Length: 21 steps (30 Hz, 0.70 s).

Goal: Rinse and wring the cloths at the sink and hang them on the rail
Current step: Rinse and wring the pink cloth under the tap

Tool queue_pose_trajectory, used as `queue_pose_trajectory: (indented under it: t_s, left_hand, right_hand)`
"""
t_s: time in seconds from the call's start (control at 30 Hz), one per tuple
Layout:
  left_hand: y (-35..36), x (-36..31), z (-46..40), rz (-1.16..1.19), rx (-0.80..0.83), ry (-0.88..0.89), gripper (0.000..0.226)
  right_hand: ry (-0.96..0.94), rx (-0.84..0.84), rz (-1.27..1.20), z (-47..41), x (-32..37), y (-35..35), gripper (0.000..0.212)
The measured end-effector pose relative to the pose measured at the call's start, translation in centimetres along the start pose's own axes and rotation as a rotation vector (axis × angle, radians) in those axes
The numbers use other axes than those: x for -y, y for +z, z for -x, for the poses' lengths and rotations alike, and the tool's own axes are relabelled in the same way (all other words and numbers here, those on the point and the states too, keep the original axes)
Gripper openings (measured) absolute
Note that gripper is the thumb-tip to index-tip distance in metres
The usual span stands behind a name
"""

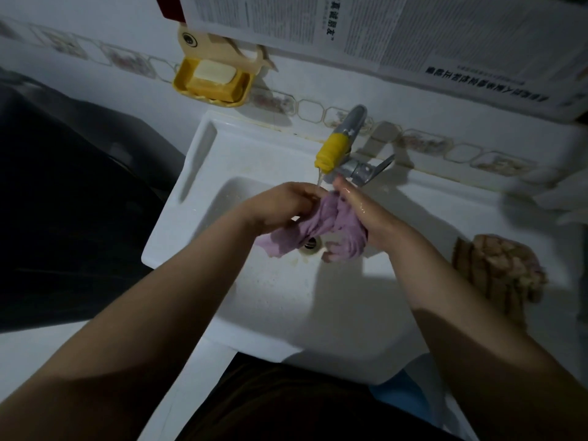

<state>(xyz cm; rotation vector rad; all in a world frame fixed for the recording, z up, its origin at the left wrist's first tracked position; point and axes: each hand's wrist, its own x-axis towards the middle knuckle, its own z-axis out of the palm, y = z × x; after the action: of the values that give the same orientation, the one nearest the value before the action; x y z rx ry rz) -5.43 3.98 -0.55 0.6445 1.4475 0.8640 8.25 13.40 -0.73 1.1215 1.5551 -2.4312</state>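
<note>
Under both hands sits the white sink point(197, 224), its basin open below them and the drain just beneath the cloth. Out past the right hand, on the bench point(477, 218), a brownish cloth point(499, 275) lies bunched, well apart from the hands. Above the fingertips the tap point(342, 144), yellow at its spout, runs a thin stream onto the knuckles. Between the hands hangs the purple cloth point(321, 227), its long axis running across from one hand to the other, ends drooping toward the drain. The left hand point(283, 205) is curled round one end; the right hand point(356, 208) clasps the other, fingers mostly hidden. No rail shows, so wringing looks next.
</note>
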Motion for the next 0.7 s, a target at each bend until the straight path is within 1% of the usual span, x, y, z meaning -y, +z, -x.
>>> queue_pose_trajectory:
  t_s: [0.03,0.1,0.13,0.17,0.2,0.23,0.27,0.3,0.33,0.4,0.43,0.5,0.53,0.6,0.67,0.7]
  left_hand:
    - [0.0,-0.2,0.1,-0.112,0.030,0.040,0.038]
    - [-0.1,-0.3,0.1,-0.253,0.009,0.122,0.034]
    - [-0.2,-0.3,0.1,-0.289,-0.024,0.141,0.030]
    - [-0.3,-0.2,0.1,-0.308,-0.044,0.147,0.027]
    - [-0.4,0.1,0.0,-0.338,-0.045,0.130,0.023]
    - [-0.6,0.3,-0.1,-0.403,-0.030,0.092,0.019]
    - [-0.8,0.4,-0.1,-0.491,-0.001,0.043,0.020]
    - [-1.0,0.4,-0.1,-0.557,0.040,-0.005,0.027]
    - [-1.3,0.5,-0.1,-0.582,0.076,-0.054,0.040]
    - [-2.0,0.8,0.3,-0.544,0.121,-0.117,0.061]
    - [-2.4,1.2,0.4,-0.524,0.129,-0.117,0.064]
    - [-3.4,2.3,0.6,-0.467,0.110,-0.082,0.060]
    - [-3.8,2.8,0.7,-0.388,0.098,-0.042,0.059]
    - [-4.2,3.6,0.8,-0.141,0.073,0.053,0.060]
    - [-4.3,3.6,0.7,0.088,0.049,0.104,0.046]
    - [-4.3,3.4,0.7,0.166,0.043,0.114,0.036]
  right_hand:
    - [0.008,0.056,0.057,0.3,-0.2,0.1,0.041]
    - [0.000,0.056,0.217,0.4,-0.6,0.1,0.028]
    - [0.007,0.010,0.259,0.2,-0.7,-0.1,0.035]
    - [0.018,-0.053,0.291,0.0,-0.9,-0.4,0.049]
    - [0.034,-0.096,0.299,0.0,-0.8,-0.5,0.063]
    - [0.043,-0.122,0.290,-0.1,-0.8,-0.5,0.069]
    - [0.043,-0.139,0.260,-0.1,-0.7,-0.6,0.065]
    - [0.036,-0.153,0.223,0.0,-0.7,-0.6,0.057]
    - [0.019,-0.172,0.176,0.1,-0.6,-0.7,0.052]
    - [-0.040,-0.211,0.090,0.1,-0.7,-1.1,0.048]
    - [-0.075,-0.222,0.042,0.2,-0.7,-1.5,0.040]
    - [-0.125,-0.218,-0.045,0.5,-0.6,-2.1,0.023]
    - [-0.133,-0.203,-0.077,0.7,-0.7,-2.5,0.022]
    - [-0.121,-0.151,-0.077,1.1,-0.9,-3.1,0.027]
    - [-0.069,-0.082,0.004,1.5,-0.9,-3.4,0.027]
    - [-0.032,-0.048,0.053,1.6,-1.0,-3.4,0.031]
